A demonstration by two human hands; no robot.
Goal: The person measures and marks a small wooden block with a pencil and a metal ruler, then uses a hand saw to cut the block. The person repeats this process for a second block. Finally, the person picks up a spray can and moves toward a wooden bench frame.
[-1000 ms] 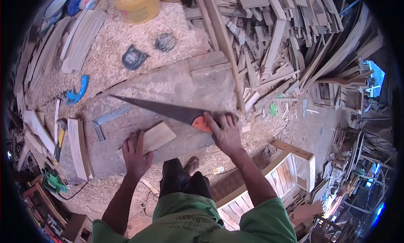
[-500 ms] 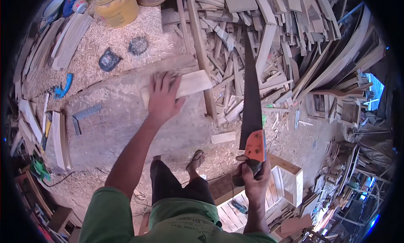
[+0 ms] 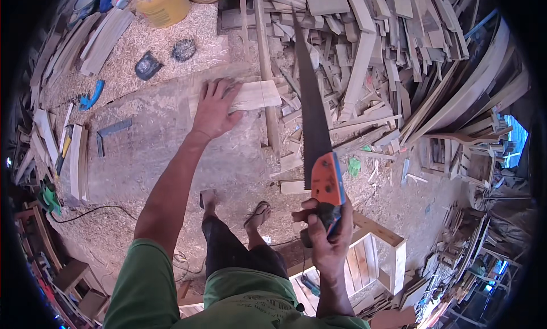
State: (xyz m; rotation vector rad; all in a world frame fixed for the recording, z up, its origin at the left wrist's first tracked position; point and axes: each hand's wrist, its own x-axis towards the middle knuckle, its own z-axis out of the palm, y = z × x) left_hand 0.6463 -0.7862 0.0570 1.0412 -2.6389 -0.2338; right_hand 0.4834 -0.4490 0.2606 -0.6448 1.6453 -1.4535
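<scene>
A short pale wooden board lies across the far right part of a worn wooden worktop. My left hand rests on its left part, fingers curled over the far side, holding it. A thin line crosses the board near its right end. To the right of the board, my right hand grips the handle of a handsaw. The saw has an orange handle and a long dark blade, which points away from me with its teeth facing left. The blade is apart from the board.
A steel square lies on the worktop's left. Beyond are a blue-handled tool, a dark palm-sized object and a yellow bucket. Offcuts pile up at the far right. A wooden frame stands by my right arm.
The saw and my right hand have moved left and slightly away from me, the blade tilting further left. My left hand stays on the board, which lies slightly flatter across the view.
</scene>
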